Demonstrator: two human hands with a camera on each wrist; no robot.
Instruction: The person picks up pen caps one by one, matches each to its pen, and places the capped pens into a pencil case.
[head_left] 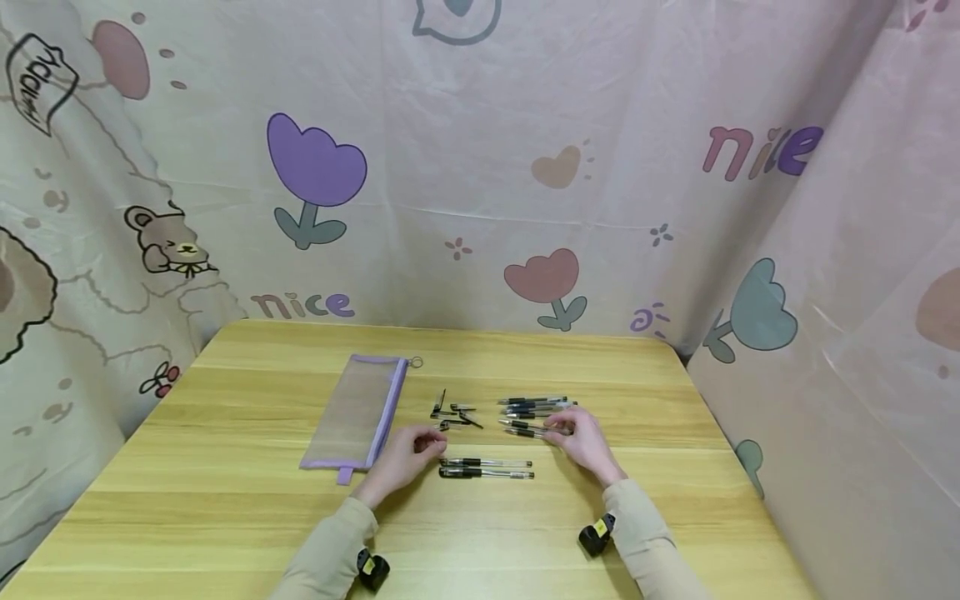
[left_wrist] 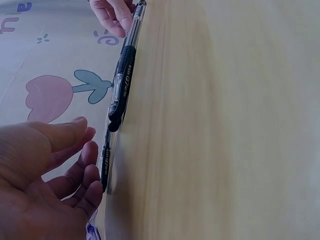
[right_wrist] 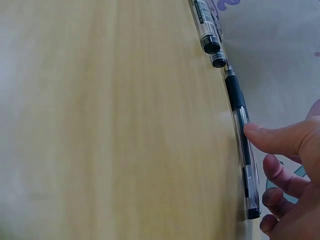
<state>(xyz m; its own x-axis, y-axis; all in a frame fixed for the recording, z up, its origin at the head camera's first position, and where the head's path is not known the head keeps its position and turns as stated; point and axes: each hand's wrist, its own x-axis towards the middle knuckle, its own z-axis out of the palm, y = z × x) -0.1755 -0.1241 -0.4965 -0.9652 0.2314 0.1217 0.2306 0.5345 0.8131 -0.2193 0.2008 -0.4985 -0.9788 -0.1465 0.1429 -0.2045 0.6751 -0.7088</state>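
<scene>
My left hand (head_left: 411, 457) hovers just left of two capped black gel pens (head_left: 487, 474), its fingers loosely bent around nothing. In the left wrist view, a gap shows between the thumb and the curled fingers. At the right, my right hand (head_left: 583, 440) holds the rear part of an uncapped gel pen (right_wrist: 240, 107) that lies on the table. The thumb is against its barrel in the right wrist view; the index fingertip is hidden. More uncapped pens (head_left: 531, 402) lie just behind it, side by side. Several loose black pen caps (head_left: 468, 419) are scattered beyond my left hand.
A mesh zip pouch with purple edging (head_left: 352, 412) lies flat at the left, a ring at its far corner. Everything is on a wood-grain table (head_left: 480, 542). A printed curtain (head_left: 450, 167) hangs behind the table and along both sides.
</scene>
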